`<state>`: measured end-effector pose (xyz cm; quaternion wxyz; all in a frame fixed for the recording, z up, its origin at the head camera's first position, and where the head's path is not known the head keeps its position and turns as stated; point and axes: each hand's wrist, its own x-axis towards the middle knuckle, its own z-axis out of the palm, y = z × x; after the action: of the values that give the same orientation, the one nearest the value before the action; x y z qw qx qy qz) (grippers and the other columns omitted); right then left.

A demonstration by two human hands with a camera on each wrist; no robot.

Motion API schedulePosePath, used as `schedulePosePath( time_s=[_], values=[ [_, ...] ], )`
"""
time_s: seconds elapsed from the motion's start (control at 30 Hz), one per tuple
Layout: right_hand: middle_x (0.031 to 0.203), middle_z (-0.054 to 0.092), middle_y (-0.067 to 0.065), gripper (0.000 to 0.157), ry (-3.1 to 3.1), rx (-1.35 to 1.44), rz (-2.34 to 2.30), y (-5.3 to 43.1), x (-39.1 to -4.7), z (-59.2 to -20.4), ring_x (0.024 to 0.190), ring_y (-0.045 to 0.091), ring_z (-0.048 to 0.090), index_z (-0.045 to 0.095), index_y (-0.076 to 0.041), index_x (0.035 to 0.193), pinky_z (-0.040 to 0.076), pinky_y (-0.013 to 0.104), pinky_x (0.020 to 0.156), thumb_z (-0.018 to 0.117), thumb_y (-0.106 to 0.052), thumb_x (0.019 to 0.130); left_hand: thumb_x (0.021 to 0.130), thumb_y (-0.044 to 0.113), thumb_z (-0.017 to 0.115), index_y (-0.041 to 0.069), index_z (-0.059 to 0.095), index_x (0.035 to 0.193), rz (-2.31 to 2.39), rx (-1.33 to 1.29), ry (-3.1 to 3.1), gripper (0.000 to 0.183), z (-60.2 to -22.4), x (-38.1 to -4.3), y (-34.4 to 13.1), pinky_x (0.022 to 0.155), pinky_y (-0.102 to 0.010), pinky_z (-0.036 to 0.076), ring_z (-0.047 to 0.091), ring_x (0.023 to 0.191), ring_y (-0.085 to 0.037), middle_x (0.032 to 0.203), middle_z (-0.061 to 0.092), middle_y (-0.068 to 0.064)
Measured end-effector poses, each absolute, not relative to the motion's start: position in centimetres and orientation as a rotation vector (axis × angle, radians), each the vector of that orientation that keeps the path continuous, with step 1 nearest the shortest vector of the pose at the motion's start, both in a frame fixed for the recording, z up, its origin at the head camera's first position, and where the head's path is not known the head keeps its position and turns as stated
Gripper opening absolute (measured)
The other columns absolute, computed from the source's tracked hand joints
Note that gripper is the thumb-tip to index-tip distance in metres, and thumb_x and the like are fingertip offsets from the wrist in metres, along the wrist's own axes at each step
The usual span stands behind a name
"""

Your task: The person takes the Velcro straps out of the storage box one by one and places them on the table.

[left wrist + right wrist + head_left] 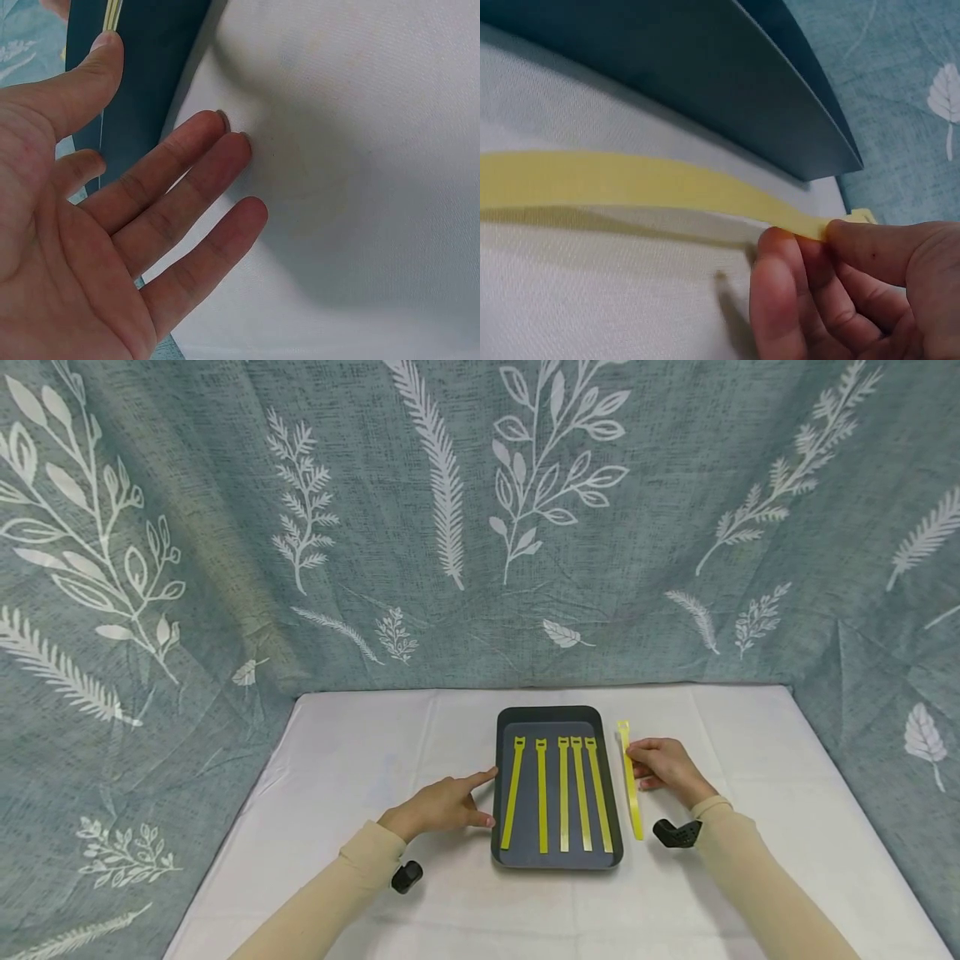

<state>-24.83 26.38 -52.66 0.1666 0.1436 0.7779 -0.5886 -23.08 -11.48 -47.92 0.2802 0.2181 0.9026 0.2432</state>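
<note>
Beside the right wall of a dark grey tray (pixel 527 806), my right hand (pixel 670 768) pinches a yellow hook-and-loop cable tie (pixel 632 793) between thumb and fingers, near its slotted head. The strap's long tail bows over the white cloth in the right wrist view. Several more yellow cable ties (pixel 564 793) lie lengthwise in the tray, slotted heads at the far end. My left hand (pixel 438 808) is at the tray's left side, thumb and index finger against its wall. Its other fingers extend loosely below the rim in the left wrist view, holding nothing.
A white cloth (pixel 352 760) covers the table under the tray. Behind and beside the table hangs a blue-green curtain (pixel 465 635) with white leaf prints. Black wrist devices (pixel 677 833) are worn at both sleeves.
</note>
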Motion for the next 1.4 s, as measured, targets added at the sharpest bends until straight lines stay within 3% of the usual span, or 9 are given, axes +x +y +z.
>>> schedulePosePath(
  time_s=[0.53, 1.1, 1.23, 1.4],
  values=[
    [0.071, 0.067, -0.001, 0.033, 2.354, 0.4, -1.537, 26.4, -24.9, -53.5, 0.061, 0.006, 0.063, 0.067, 0.007, 0.116, 0.057, 0.024, 0.056, 0.062, -0.022, 0.101, 0.09, 0.037, 0.077, 0.02, 0.033, 0.16, 0.647, 0.586, 2.416, 0.084, -47.9, -23.1, -11.3, 0.097, -0.046, 0.053, 0.067, 0.081, -0.008, 0.095, 0.078, -0.001],
    [0.06, 0.062, -0.001, 0.03, 2.447, 0.359, -1.492, 26.4, -24.3, -53.8, 0.052, 0.007, 0.059, 0.068, 0.004, 0.104, 0.053, 0.024, 0.05, 0.063, -0.025, 0.1, 0.09, 0.037, 0.077, 0.021, 0.033, 0.16, 0.639, 0.576, 2.422, 0.084, -47.8, -22.8, -11.3, 0.094, -0.046, 0.053, 0.066, 0.078, -0.008, 0.094, 0.077, -0.001],
    [0.055, 0.059, -0.001, 0.031, 2.504, 0.334, -1.435, 26.4, -24.4, -53.9, 0.046, 0.009, 0.052, 0.067, 0.0, 0.096, 0.048, 0.025, 0.047, 0.063, -0.03, 0.099, 0.09, 0.038, 0.077, 0.021, 0.033, 0.16, 0.624, 0.574, 2.433, 0.084, -47.6, -22.8, -11.3, 0.091, -0.044, 0.054, 0.066, 0.078, -0.008, 0.096, 0.078, -0.002],
    [0.056, 0.058, -0.002, 0.034, 2.507, 0.348, -1.436, 26.6, -24.6, -54.0, 0.046, 0.01, 0.053, 0.064, -0.003, 0.088, 0.046, 0.026, 0.046, 0.06, -0.035, 0.101, 0.09, 0.038, 0.077, 0.022, 0.033, 0.16, 0.61, 0.559, 2.431, 0.084, -47.4, -22.9, -11.2, 0.074, -0.035, 0.054, 0.063, 0.073, -0.01, 0.098, 0.078, -0.003]
  ],
)
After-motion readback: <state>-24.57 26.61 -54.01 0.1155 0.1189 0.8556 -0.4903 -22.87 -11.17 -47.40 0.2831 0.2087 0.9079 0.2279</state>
